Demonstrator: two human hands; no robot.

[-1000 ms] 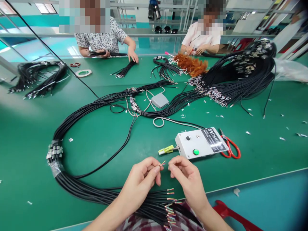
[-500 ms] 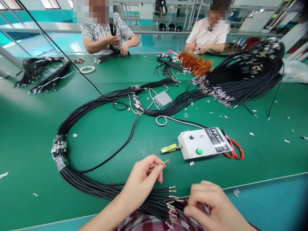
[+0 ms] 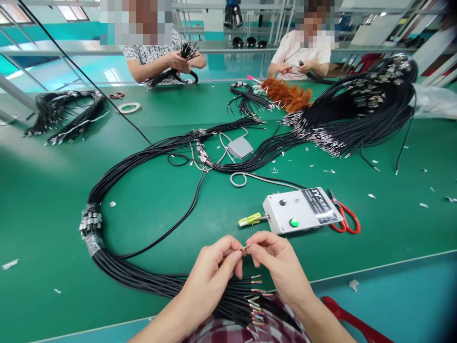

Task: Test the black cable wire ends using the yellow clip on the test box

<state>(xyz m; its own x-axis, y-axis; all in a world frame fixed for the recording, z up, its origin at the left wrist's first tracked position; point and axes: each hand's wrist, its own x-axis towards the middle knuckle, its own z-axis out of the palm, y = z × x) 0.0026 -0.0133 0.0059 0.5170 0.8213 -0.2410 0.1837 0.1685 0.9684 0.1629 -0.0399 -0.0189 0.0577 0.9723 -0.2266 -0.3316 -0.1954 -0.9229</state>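
The fingers of the left hand (image 3: 216, 267) are pressed together, pinching thin wires (image 3: 246, 247) near their base; the thumb and forefinger of the right hand (image 3: 276, 257) meet them from the other side and pinch the tips. The cable behind the wires is hidden by the left hand. Just below the fingers, coloured wire ends (image 3: 256, 312) fan out from a black cable bundle (image 3: 143, 276), which passes under the left forearm and curves away to the left, with metal connectors (image 3: 91, 221) along its bend. Just beyond the fingers, on the green surface (image 3: 221, 205), lies a yellow-green clip (image 3: 252, 219), attached to a white control box (image 3: 303, 209) with a lit green button. Red-handled scissors (image 3: 350, 219) lie farther right. Well beyond the fingers, a large cable heap (image 3: 360, 105) sits to the right, and two people (image 3: 157, 59) handle cables at the far edge.
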